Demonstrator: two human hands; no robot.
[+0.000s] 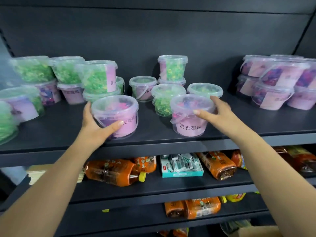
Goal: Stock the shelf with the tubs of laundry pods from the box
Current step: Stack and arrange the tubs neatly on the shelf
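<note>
- Two clear plastic tubs of laundry pods with pink labels stand upright on the near part of the top shelf (pixel 65 130): the left tub (pixel 118 115) and, apart from it, the right tub (pixel 189 124).
- The left tub is gripped by the left hand (pixel 95 124), with the thumb laid across the near wall and the fingers curled round the far left side.
- The right tub is gripped by the right hand (pixel 220 112), with the thumb just under the rim and the fingers wrapped round the far right side.
- Each tub is judged light enough to be carried in one hand.
- The thin clear wall is likely to flex if squeezed, and the smooth plastic may prove slippery.
- Hold is best taken just under the stiffer lid rim, or by the thin bail handle (pixel 176 120) seen on the right tub.
- The pods inside are soft and could burst, so the tubs should be set down rather than dropped.
- Green-pod tubs (pixel 164 101) stand just behind the right tub, so little room is left for pushing it farther back.
- The box cannot be seen.
</note>
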